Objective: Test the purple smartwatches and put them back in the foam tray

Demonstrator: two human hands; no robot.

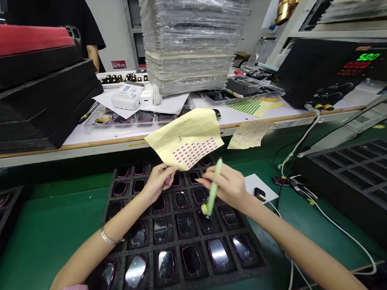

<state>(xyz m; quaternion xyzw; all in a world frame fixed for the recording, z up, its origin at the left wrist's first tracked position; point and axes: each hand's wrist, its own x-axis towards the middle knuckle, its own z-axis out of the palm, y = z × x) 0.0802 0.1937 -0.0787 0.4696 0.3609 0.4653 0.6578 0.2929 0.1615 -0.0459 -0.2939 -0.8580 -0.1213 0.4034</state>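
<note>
Apparently I'm partway: my left hand (159, 181) pinches the yellow sheet (195, 124) and a purple piece (167, 180) over the tray's (177, 289) far side; my right hand (229, 184) grips a green pen (214, 189). Red stickers (195, 152) remain; whether any watches (191, 260) carry one, I can't tell.

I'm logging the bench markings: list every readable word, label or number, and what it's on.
"5.00": green, on the black instrument
"0.000": red, beneath it
Too blurred to read: the dim row below, white box, red wall sign, shelf-edge label, black shirt print.
</note>
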